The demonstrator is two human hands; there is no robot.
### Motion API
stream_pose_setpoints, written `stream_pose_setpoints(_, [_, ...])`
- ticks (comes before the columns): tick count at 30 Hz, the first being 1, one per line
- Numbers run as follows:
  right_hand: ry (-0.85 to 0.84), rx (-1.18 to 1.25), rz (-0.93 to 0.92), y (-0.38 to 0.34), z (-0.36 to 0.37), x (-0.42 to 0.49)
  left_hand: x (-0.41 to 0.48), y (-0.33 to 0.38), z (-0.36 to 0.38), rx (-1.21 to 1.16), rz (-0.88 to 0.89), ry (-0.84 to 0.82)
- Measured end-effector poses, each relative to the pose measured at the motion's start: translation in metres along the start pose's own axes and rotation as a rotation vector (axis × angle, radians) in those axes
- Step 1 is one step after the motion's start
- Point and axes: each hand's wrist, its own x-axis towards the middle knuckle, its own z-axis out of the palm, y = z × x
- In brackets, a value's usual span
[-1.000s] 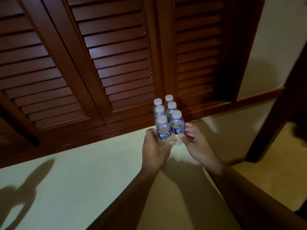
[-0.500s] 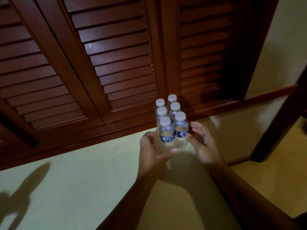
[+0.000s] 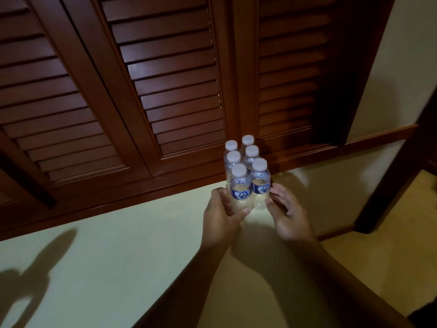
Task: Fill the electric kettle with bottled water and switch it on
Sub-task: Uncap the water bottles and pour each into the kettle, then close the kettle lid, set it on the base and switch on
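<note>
Dark louvred wooden doors fill the top of the view, above a pale floor. Six small water bottles with white caps stand in two rows of three, just in front of the doors. The left hand curls thumb and fingers round the near-left bottle's base. The right hand, fingers spread, touches the near-right one. The blue labels bear a white logo, too small to read.

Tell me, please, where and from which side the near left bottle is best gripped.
Grip the near left bottle round its body at the blue label, coming from the near left: it stands upright, and only those sides are free, since other bottles crowd its right and back. The left hand curls round it there, lower down.
</note>
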Motion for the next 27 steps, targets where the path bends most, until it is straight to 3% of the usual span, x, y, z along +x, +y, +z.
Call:
stream_pose_setpoints(4, [0.087, -0.065, -0.007, -0.004, 0.000, -0.015, -0.006, 0.002, -0.007, -0.010, -0.006, -0.019])
stream_pose_setpoints(7, [0.108, -0.186, -0.146, -0.009, 0.001, -0.039, -0.023, 0.001, -0.021, -0.041, -0.013, -0.026])
stream_pose_setpoints(10, [-0.034, -0.282, -0.284, -0.016, 0.010, -0.062, -0.045, -0.010, -0.041, -0.018, 0.055, -0.005])
stream_pose_setpoints(15, [-0.267, -0.275, -0.328, -0.040, 0.056, -0.097, -0.090, -0.031, -0.093, 0.041, 0.103, 0.038])
stream_pose_setpoints(27, [-0.760, -0.036, -0.398, -0.088, 0.214, -0.203, -0.235, -0.083, -0.259, 0.048, -0.120, 0.455])
